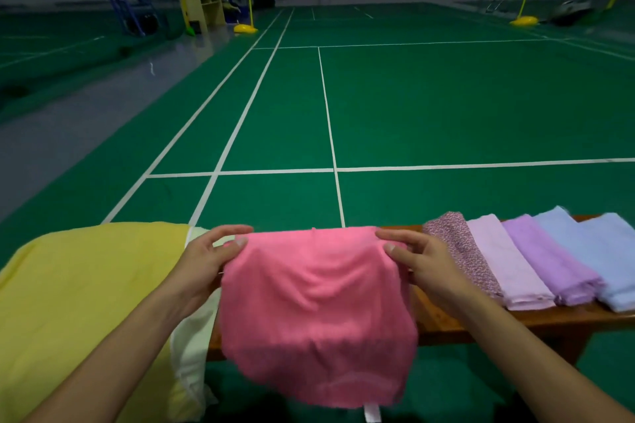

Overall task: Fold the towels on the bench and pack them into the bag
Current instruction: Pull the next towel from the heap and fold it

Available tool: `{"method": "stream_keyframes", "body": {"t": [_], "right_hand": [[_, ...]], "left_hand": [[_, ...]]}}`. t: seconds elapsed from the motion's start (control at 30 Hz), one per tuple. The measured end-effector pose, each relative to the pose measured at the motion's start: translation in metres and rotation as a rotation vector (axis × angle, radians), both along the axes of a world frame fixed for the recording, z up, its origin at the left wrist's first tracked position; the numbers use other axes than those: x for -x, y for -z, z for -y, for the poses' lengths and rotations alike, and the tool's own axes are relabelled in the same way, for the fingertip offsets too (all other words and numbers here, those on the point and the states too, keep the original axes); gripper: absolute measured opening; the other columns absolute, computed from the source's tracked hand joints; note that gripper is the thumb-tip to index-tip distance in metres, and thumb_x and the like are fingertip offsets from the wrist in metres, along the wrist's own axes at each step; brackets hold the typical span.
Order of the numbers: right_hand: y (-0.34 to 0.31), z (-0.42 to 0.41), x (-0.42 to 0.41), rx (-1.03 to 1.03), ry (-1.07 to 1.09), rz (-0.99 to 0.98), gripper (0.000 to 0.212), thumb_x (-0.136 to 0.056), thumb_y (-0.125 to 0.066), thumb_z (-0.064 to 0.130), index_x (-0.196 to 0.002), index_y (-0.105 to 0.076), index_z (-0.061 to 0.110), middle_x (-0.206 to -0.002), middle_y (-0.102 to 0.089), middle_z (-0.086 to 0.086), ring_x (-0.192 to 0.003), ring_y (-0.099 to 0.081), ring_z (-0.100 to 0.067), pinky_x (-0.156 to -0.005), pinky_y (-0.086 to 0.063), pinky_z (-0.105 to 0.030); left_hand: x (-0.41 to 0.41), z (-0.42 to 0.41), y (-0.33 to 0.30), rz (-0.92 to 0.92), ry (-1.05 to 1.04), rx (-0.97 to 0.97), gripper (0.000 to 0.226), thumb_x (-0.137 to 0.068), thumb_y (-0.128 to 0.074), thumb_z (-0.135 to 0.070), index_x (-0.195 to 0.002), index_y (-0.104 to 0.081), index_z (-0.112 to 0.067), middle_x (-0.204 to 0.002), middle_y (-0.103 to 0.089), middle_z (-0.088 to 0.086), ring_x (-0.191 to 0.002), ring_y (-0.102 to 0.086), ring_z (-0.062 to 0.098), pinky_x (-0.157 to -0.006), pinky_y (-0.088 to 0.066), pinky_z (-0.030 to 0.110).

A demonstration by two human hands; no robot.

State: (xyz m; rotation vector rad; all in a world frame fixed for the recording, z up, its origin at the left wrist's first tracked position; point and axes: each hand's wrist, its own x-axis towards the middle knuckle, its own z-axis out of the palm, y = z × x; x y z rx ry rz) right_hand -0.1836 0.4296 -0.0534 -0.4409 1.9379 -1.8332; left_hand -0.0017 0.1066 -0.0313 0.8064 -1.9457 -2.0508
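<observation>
Head view: the left hand (206, 259) pinches the pink towel's (318, 316) top left corner and the right hand (421, 263) pinches its top right corner, hands apart, the towel hanging between them in front of the bench (481, 321). Just right of the right hand, five folded towels (536, 261) lie side by side on the bench; left of the left hand lies a yellow cloth (82, 288).

Dim indoor light is falling evenly, casting only faint shadows. A pale glare is shining on the grey floor strip (151, 67) at left. The wide lens is bending the court lines (330, 134) and edges. The pink towel (316, 312) is looking slightly blurred, perhaps from motion.
</observation>
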Motion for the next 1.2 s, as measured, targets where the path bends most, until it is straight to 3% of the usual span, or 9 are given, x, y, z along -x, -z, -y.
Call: {"method": "stream_keyframes", "body": {"t": [0.17, 0.3, 0.4, 0.57, 0.77, 0.93, 1.07, 1.1, 1.2], "right_hand": [[-0.011, -0.004, 0.012, 0.025, 0.056, 0.011, 0.028, -0.099, -0.069, 0.008, -0.126, -0.075, 0.016, -0.112, -0.08, -0.001, -0.105, -0.076, -0.021, -0.085, -0.065, -0.039], [-0.027, -0.003, 0.023, 0.117, 0.062, 0.035, 0.032, -0.097, -0.07, 0.004, -0.128, -0.073, 0.012, -0.118, -0.078, -0.01, -0.101, -0.076, -0.022, -0.079, -0.064, -0.033], [-0.047, -0.004, 0.029, 0.35, -0.04, 0.088, 0.052, -0.084, -0.075, -0.005, -0.134, -0.068, 0.008, -0.122, -0.075, -0.014, -0.1, -0.072, -0.02, -0.084, -0.062, -0.031], [-0.08, -0.012, 0.044, 0.098, -0.021, -0.35, 0.062, -0.08, -0.085, 0.001, -0.139, -0.067, 0.01, -0.125, -0.075, -0.005, -0.105, -0.069, -0.012, -0.098, -0.057, -0.029], [-0.12, -0.021, 0.036, -0.324, 0.271, -0.898, 0.044, -0.082, -0.085, 0.007, -0.125, -0.077, 0.013, -0.115, -0.078, -0.003, -0.097, -0.07, -0.012, -0.087, -0.051, -0.02], [-0.146, -0.03, 0.02, -0.336, 0.42, -1.088, 0.015, -0.084, -0.08, 0.017, -0.098, -0.082, 0.02, -0.084, -0.065, 0.005, -0.079, -0.058, -0.021, -0.082, -0.049, -0.044], [-0.16, -0.039, 0.019, -0.244, 0.381, -0.986, 0.003, -0.083, -0.078, 0.024, -0.086, -0.078, 0.024, -0.112, -0.066, 0.0, -0.108, -0.062, -0.018, -0.092, -0.05, -0.04], [-0.162, -0.04, 0.016, -0.19, 0.345, -0.923, 0.009, -0.086, -0.08, 0.019, -0.081, -0.073, 0.024, -0.112, -0.068, 0.0, -0.105, -0.063, -0.012, -0.087, -0.052, -0.034], [-0.166, -0.042, 0.008, -0.025, 0.313, -0.754, 0.026, -0.094, -0.078, 0.018, -0.073, -0.062, 0.019, -0.071, -0.058, 0.004, -0.062, -0.047, -0.003, -0.062, -0.039, -0.03]], "left_hand": [[0.003, 0.011, -0.012, -0.038, -0.032, 0.13, 0.017, -0.095, -0.075, -0.018, -0.112, -0.08, -0.02, -0.112, -0.076, 0.021, -0.09, -0.069, 0.022, -0.075, -0.059, 0.037], [0.005, 0.017, -0.037, -0.167, 0.126, -0.01, 0.063, -0.081, -0.079, 0.006, -0.136, -0.067, -0.021, -0.111, -0.073, 0.031, -0.095, -0.072, 0.033, -0.087, -0.064, 0.039], [0.011, 0.016, -0.059, -0.232, 0.17, 0.185, 0.066, -0.081, -0.079, 0.011, -0.135, -0.071, -0.026, -0.109, -0.074, 0.029, -0.095, -0.071, 0.031, -0.094, -0.062, 0.041], [0.02, 0.023, -0.087, -0.233, 0.003, 0.64, 0.045, -0.082, -0.086, -0.001, -0.118, -0.08, -0.028, -0.097, -0.081, 0.003, -0.086, -0.072, 0.012, -0.08, -0.061, 0.033], [0.019, 0.015, -0.112, -0.308, -0.156, 0.945, 0.02, -0.082, -0.089, -0.015, -0.086, -0.079, -0.032, -0.078, -0.074, -0.017, -0.067, -0.063, 0.004, -0.059, -0.047, 0.011], [0.018, 0.014, -0.131, -0.407, -0.302, 0.854, 0.013, -0.085, -0.087, -0.025, -0.083, -0.077, -0.033, -0.093, -0.073, 0.002, -0.084, -0.066, 0.016, -0.075, -0.053, 0.032], [0.012, -0.006, -0.146, -0.503, -0.297, 0.45, 0.013, -0.093, -0.08, -0.024, -0.085, -0.073, -0.016, -0.072, -0.067, -0.006, -0.063, -0.056, 0.002, -0.063, -0.046, 0.027], [0.011, -0.007, -0.145, -0.494, -0.305, 0.446, 0.016, -0.094, -0.079, -0.026, -0.083, -0.072, -0.015, -0.067, -0.065, -0.011, -0.061, -0.054, 0.002, -0.062, -0.045, 0.029], [0.005, -0.015, -0.147, -0.459, -0.337, 0.601, 0.026, -0.095, -0.078, -0.035, -0.078, -0.071, -0.016, -0.06, -0.061, -0.017, -0.058, -0.05, 0.0, -0.06, -0.041, 0.03]]}}
